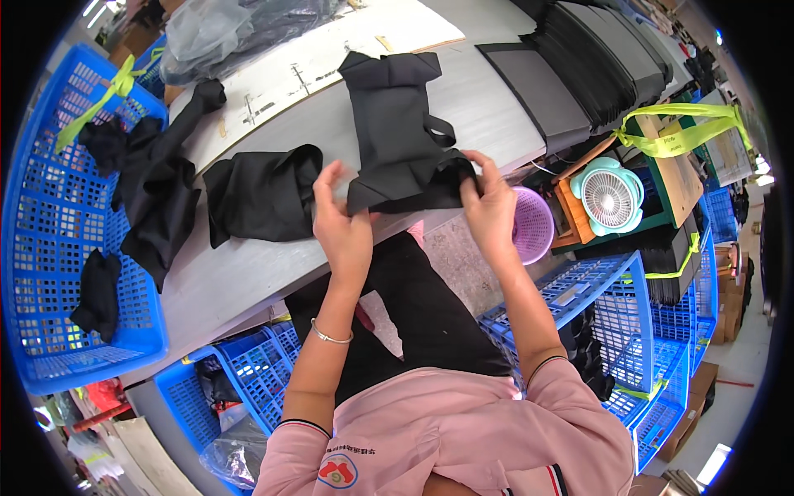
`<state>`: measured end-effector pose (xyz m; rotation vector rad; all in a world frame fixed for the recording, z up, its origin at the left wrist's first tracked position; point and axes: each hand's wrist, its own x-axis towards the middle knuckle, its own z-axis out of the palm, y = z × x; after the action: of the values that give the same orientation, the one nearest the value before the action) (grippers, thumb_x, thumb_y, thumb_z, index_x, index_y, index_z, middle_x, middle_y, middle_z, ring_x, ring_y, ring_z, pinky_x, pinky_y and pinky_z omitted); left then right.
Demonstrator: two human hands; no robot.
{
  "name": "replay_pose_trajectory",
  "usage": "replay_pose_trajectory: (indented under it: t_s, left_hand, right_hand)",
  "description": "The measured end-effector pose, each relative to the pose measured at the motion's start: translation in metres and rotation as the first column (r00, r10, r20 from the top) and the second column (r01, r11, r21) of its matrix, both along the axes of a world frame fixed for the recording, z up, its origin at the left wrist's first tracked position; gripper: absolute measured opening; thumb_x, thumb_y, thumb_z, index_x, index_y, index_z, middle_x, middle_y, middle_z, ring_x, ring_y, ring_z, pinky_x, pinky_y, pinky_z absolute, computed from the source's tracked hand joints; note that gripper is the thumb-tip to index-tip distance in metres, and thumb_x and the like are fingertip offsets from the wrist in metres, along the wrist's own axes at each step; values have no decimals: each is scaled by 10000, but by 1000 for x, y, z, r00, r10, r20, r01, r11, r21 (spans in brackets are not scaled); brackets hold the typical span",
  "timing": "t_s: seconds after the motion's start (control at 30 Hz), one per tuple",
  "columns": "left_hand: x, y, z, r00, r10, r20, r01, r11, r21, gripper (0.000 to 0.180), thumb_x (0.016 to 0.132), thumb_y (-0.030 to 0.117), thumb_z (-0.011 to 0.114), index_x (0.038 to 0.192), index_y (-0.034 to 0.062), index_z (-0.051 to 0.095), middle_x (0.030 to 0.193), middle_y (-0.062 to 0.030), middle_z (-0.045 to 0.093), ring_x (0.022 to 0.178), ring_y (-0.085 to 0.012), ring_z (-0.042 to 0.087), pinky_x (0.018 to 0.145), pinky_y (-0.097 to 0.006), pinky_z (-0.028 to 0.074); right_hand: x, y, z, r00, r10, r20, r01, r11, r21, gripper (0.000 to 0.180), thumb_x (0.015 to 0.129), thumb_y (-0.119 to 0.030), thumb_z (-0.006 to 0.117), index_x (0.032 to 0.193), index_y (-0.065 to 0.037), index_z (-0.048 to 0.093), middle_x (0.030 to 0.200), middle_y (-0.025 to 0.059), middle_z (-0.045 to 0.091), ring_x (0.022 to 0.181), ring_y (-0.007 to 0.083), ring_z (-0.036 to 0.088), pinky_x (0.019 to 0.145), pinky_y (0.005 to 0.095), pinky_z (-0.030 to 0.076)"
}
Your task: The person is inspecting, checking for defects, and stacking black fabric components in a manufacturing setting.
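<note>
head view: both hands, left hand (343, 223) and right hand (490, 207), pinched on black fabric piece (397, 132) near hem; looks soft, light, floppy — hold edges.

A folded black cloth piece (263, 195) lies on the grey worktop (240, 281) near its front edge. More black cloth (161, 178) drapes over the worktop's left edge into a blue mesh basket (50, 248). A stack of flat black sheets (579, 70) sits at the far right corner. Beyond the right edge stand a small mint-green fan (608, 197) and a purple basket (531, 225). Blue crates (604, 289) sit below the front edge.
</note>
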<state>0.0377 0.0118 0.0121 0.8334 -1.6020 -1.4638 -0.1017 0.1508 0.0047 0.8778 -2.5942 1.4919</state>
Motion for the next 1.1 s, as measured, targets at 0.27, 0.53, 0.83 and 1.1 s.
replay_pose_trajectory:
  t_s: [0.27, 0.53, 0.83, 1.1]
  left_hand:
    - [-20, -10, 12, 996, -42, 78, 80, 802, -592, 134, 848, 33, 710, 981, 28, 712, 980, -84, 699, 901, -181, 665, 824, -278, 504]
    - [-14, 3, 20, 998, 44, 40, -14, 828, -561, 299, 810, 70, 744, 1098, 54, 667, 1148, -86, 671, 1072, -253, 603, 936, -348, 469]
    - [15, 56, 15, 957, -199, -212, 129, 945, -301, 234, 836, -5, 682, 1068, -3, 657, 1154, -128, 653, 1047, -191, 602, 913, -304, 472]
    - [-13, 103, -32, 702, -516, -492, 700, 626, 343, 479, 990, 314, 581, 1326, -21, 514, 1290, -90, 569, 1193, -198, 542, 1024, -374, 428]
  right_hand:
    - [-32, 11, -16, 869, 372, 328, -286, 916, -281, 326, 905, -190, 693, 1203, -66, 650, 715, 17, 658, 614, 121, 586, 612, 252, 470]
    - [-190, 33, -20, 793, -214, -570, 453, 834, 316, 416, 798, -365, 760, 1097, -79, 714, 1083, 83, 640, 1044, 270, 593, 882, 389, 484]
    - [-226, 47, 5, 901, -160, -403, 268, 937, 226, 270, 876, -310, 677, 914, -45, 710, 918, 124, 661, 876, 313, 660, 733, 424, 518]
    - [-2, 79, 25, 666, -73, -742, 365, 900, 239, 172, 930, -123, 633, 1045, -2, 593, 971, 154, 649, 750, 313, 651, 617, 408, 528]
